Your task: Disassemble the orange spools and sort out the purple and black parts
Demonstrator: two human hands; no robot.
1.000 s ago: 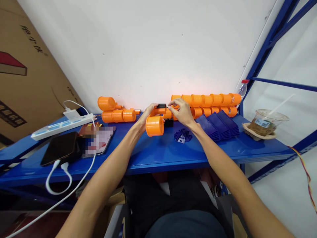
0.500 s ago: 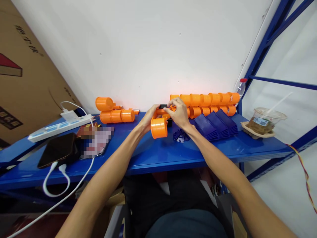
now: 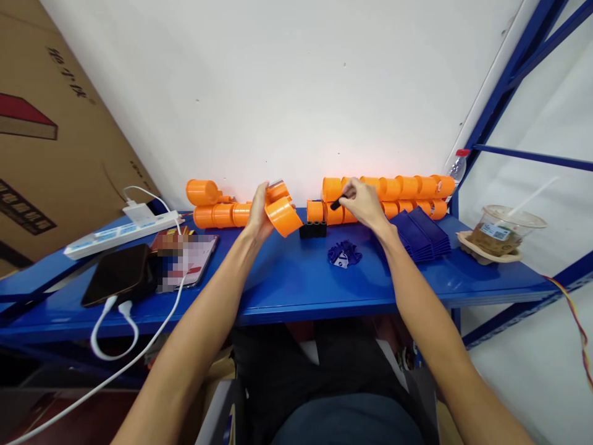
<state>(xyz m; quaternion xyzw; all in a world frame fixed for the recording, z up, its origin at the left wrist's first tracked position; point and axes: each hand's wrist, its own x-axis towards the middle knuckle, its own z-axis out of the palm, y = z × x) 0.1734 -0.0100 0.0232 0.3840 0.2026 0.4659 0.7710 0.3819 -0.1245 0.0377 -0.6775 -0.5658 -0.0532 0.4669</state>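
Left hand (image 3: 259,217) grasps an orange cup-shaped part (image 3: 284,216), holding it tilted above the tabletop (image 3: 296,287), close to the back edge. Across from it, the right hand (image 3: 365,201) pinches a small black piece (image 3: 338,203), well apart from the orange one. I'd judge this part to be midway, as the two pieces are not joined. Along the back edge, other orange parts already lie in order: a long two-tiered row (image 3: 406,186) toward the back right corner, and a smaller group (image 3: 202,192) left of the left hand. Which are finished and which are left, I cannot tell. A black block (image 3: 313,230) sits before the long row's left end. Nearer the front edge, a crumpled blue bundle (image 3: 344,254) lies untouched, beside fanned blue sheets (image 3: 417,232).
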